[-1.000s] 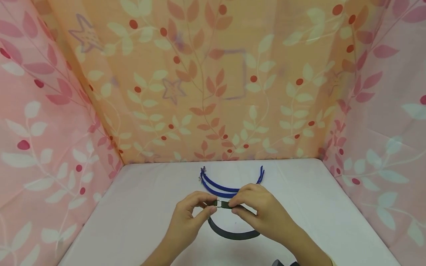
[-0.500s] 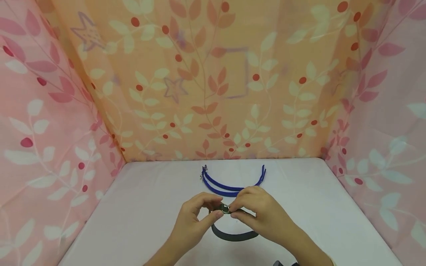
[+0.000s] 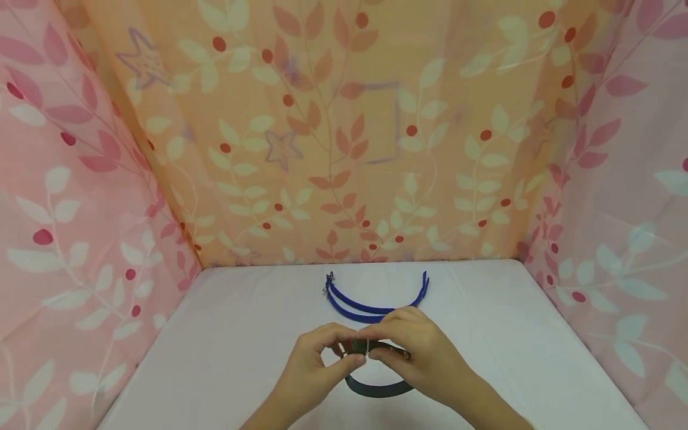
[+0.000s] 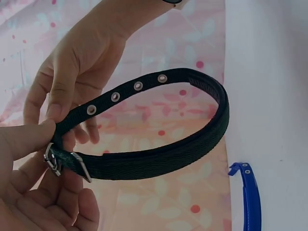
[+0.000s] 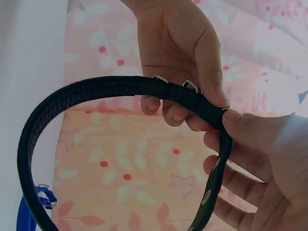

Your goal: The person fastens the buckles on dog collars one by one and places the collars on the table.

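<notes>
Both hands hold a dark green pet collar point(image 4: 159, 166) in a loop above the table. My left hand point(image 3: 322, 361) pinches its buckle end between thumb and fingers. The silver buckle point(image 4: 52, 159) and a metal ring point(image 4: 82, 167) beside it show in the left wrist view. My right hand point(image 3: 427, 346) pinches the strap end with metal eyelets point(image 4: 115, 96), right at the buckle. Thumb and fingertips of the two hands meet there, partly hiding the strap tip. The loop's lower curve hangs below the hands in the head view.
Two blue collars point(image 3: 357, 308) lie curved side by side on the white table point(image 3: 242, 334), just beyond the hands, their buckles at the left. Patterned cloth walls point(image 3: 333, 149) enclose the back and both sides.
The hands have come closer together, the left one shifting right. The buckle, earlier facing the head camera, has turned edge-on with the strap end brought up to it. The blue collars stay put.
</notes>
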{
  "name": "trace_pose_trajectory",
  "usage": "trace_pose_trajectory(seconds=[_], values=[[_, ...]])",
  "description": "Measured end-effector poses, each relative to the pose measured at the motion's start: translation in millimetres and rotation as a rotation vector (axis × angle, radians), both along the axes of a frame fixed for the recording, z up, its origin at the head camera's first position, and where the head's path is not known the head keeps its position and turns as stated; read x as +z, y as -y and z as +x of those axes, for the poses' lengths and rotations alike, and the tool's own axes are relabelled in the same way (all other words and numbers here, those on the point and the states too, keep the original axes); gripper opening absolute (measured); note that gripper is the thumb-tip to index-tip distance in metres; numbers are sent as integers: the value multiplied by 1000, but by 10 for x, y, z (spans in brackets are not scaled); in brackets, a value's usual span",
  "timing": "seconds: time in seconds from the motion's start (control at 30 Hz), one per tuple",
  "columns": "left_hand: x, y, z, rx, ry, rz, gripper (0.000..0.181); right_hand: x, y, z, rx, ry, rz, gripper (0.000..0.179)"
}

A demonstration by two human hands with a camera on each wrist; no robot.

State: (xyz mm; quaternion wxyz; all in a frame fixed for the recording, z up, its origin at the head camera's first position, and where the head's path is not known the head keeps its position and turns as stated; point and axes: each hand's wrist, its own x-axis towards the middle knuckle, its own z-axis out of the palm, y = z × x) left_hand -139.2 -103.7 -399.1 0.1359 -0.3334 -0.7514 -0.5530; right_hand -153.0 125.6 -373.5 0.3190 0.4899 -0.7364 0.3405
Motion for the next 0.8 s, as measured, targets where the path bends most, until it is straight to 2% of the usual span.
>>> trace_pose_trajectory(seconds=[0.13, 0.27, 0.4, 0.63, 0.8], values=[[-6, -13, 4, 52, 44, -2, 19, 0, 26, -18, 24, -52, -3, 22], [2, -7, 11, 117, 64, 17, 18, -21, 33, -23, -16, -34, -7, 20], [15, 0, 17, 155, 53, 16, 17, -50, 34, -16, -64, 9, -12, 17], [40, -6, 49, 141, 13, 20, 17, -65, 30, 21, -83, 169, -16, 15], [90, 49, 45, 203, -35, 83, 21, -66, -4, 18, -175, 237, 36, 21]])
